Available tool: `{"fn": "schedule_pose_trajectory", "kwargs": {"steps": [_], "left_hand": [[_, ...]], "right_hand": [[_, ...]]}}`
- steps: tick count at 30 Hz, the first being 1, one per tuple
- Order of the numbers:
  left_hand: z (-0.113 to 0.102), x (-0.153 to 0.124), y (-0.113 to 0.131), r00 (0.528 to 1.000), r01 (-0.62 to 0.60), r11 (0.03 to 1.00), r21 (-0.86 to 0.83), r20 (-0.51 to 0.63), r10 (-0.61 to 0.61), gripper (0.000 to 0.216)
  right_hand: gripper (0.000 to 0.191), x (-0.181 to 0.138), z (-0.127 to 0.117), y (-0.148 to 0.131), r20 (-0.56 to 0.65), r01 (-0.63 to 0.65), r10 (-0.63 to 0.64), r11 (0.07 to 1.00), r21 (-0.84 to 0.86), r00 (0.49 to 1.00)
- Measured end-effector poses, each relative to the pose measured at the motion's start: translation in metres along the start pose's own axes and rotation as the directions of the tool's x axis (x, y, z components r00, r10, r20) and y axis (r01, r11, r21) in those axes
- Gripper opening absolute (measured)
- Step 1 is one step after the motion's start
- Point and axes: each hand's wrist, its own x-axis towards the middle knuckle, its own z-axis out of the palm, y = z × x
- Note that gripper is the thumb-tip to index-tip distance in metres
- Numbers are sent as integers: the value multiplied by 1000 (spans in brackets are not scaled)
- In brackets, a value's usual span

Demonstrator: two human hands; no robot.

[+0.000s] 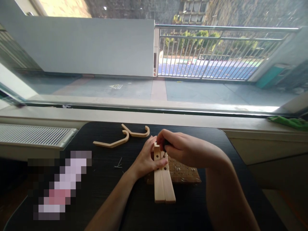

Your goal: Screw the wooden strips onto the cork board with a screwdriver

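Note:
Two pale wooden pieces [164, 189] with round holes lie side by side, their wider ends toward me. My left hand [146, 160] is closed around their upper part, thumb across the front near the holes. My right hand [178, 144] grips the black handle of a small screwdriver [165, 145], whose short shaft points down at a hole in the right piece. The fingers hide most of the tool, so the tip's exact contact is unclear. Beneath the wooden pieces is a brown board [184, 171] dotted with small holes.
Two curved, hook-shaped wooden pieces [114, 143] lie at the back left of the black table [101, 186]. Several thin screws or nails [118, 164] are left of my left hand. A blurred-out item [64, 183] sits further left. Beyond stand a windowsill [168, 118] and a green cloth [287, 122].

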Motion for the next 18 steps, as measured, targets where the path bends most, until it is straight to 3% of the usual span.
{"fn": "schedule_pose_trajectory", "kwargs": {"steps": [10, 18], "left_hand": [[0, -2, 2, 998, 52, 999, -1, -18, -52, 75], [0, -3, 7, 998, 61, 996, 70, -25, -60, 65]], "right_hand": [[21, -9, 3, 9, -36, 29, -26, 996, 81, 999], [22, -13, 8, 11, -49, -43, 46, 998, 50, 998]]}}
